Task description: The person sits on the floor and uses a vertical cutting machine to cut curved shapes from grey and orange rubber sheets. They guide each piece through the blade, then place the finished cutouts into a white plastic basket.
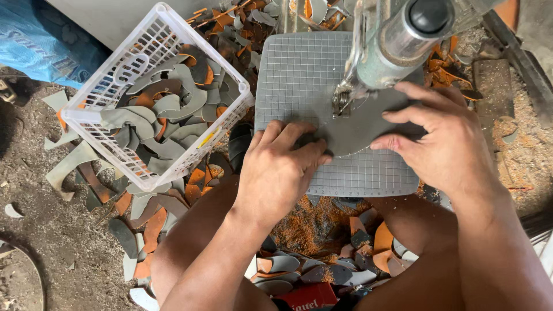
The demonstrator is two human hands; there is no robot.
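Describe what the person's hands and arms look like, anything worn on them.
Both arms are bare, with no sleeves in view. The left hand and right hand wear no gloves, rings, watch or bands. Fingernails look short; no markings show.
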